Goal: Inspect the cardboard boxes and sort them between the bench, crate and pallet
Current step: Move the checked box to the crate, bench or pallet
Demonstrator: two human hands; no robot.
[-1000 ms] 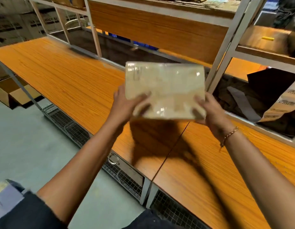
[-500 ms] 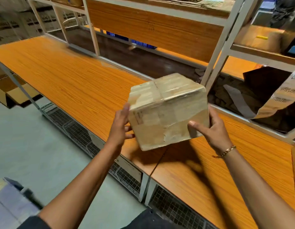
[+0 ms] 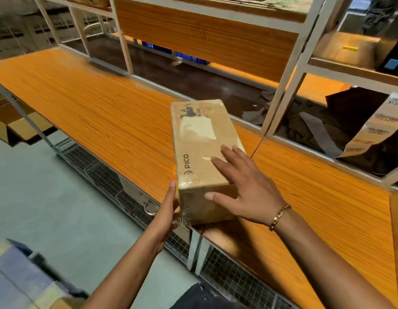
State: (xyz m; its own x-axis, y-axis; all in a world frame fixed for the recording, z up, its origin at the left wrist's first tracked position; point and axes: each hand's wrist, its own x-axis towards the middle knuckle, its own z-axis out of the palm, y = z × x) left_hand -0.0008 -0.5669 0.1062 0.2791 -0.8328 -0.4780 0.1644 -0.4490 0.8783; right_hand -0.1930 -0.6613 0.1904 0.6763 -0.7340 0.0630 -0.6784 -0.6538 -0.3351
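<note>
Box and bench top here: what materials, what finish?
Box: brown cardboard, matte, partly under glossy clear tape; glare patches and wrinkled film at the near corner show it. Bench top: orange wood-grain board, probably laminate rather than solid wood, given the uniform stripes and smooth, slightly shiny face.
</note>
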